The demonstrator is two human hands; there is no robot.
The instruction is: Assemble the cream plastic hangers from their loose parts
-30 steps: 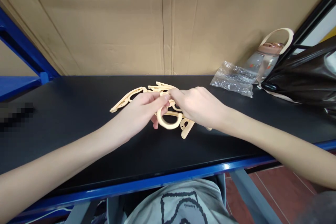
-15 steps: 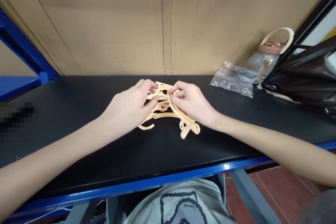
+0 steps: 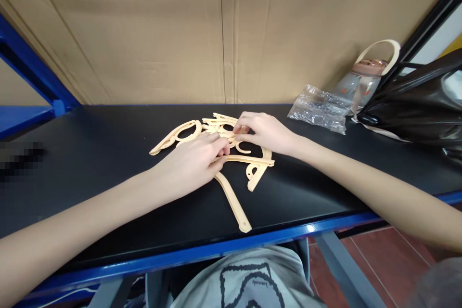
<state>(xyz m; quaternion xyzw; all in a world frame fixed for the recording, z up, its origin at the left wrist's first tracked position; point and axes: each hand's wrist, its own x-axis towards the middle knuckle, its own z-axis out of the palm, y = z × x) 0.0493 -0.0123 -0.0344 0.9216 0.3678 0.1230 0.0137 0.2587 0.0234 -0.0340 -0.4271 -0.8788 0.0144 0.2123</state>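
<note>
Hands meet over beige plastic pieces (image 3: 184,134) piled mid black table (image 3: 90,154). Left hand (image 3: 191,166) covers the long strip (image 3: 233,202) top end, cannot tell if gripping; right hand (image 3: 265,132) pinches 1 piece in pile.

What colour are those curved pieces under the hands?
Pale beige. The pieces show best in the head view, on the black tabletop.

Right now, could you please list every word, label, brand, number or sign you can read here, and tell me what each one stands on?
No text here can be read.
On the grey shirt: a black outline graphic with a tiny line of lettering, too small to read.
On the water bottle: small orange marks, too blurred to read.
On the clear plastic bag: no print visible.
On the beige plastic pieces: no markings visible.
</note>
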